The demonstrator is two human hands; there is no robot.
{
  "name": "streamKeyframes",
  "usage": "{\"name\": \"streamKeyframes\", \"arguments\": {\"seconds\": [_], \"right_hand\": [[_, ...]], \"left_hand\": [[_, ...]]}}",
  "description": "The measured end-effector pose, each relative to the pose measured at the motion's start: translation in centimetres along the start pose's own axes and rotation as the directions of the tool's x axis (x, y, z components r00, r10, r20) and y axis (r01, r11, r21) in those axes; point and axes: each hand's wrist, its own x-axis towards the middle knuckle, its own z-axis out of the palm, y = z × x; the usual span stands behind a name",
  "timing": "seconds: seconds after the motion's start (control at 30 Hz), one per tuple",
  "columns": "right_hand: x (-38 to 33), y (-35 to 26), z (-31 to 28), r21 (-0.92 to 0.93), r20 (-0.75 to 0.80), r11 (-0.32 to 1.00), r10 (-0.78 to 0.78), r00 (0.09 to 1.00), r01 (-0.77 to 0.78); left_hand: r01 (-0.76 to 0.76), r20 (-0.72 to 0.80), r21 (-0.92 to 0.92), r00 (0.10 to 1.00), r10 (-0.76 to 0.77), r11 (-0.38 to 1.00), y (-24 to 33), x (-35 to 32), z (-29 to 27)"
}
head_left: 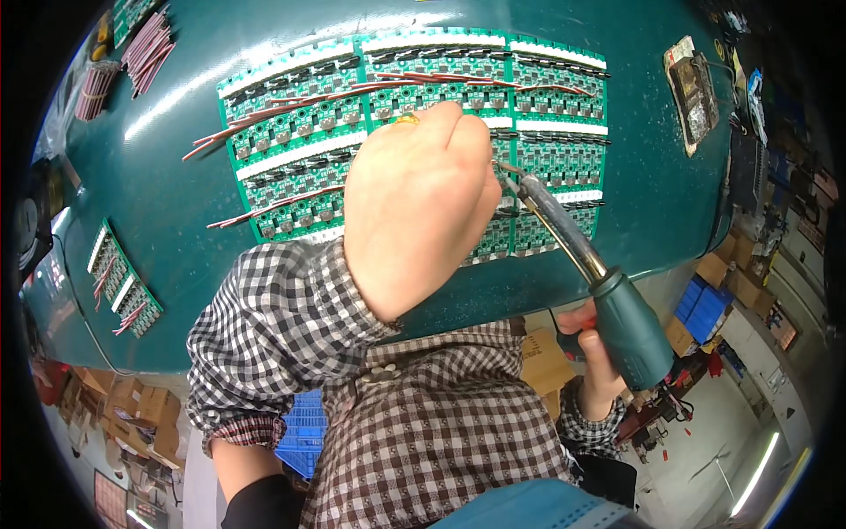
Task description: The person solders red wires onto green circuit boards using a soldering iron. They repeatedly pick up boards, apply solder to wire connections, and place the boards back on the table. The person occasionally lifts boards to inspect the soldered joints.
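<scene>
A panel of green circuit boards (560,163) lies on the green table, with rows of white strips and small black parts. Over its middle is my left hand (419,194), fingers curled and pressed together; whatever they pinch is hidden beneath the hand. My right hand (601,361) grips the green handle of a soldering iron (630,331). The iron slants up and left, its tip by the left fingertips, close above the boards; whether it touches them I cannot tell. Thin red-and-white wires (291,108) lie across the upper rows, and more wires (278,209) stick out lower left.
A smaller green board piece (123,278) with wires lies at the left of the table. Bundles of wires (150,53) sit at the far left. At the far right is a worn block with a dark, dirty top (692,95). Blue bins (702,309) and cardboard boxes stand beyond the table.
</scene>
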Motion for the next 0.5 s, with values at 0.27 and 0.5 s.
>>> {"name": "streamKeyframes", "arguments": {"seconds": [0.27, 0.5], "right_hand": [[0.04, 0.25, 0.01, -0.019, -0.001, 0.999, -0.046, 0.999, 0.046], [-0.1, 0.12, 0.11, -0.01, -0.013, 1.0, -0.029, 1.0, 0.029]], "left_hand": [[0.008, 0.014, -0.001, 1.0, -0.008, 1.0, 0.15, -0.01, -0.12], [0.012, 0.012, 0.007, 1.0, -0.012, 1.0, 0.11, -0.03, -0.03]]}}
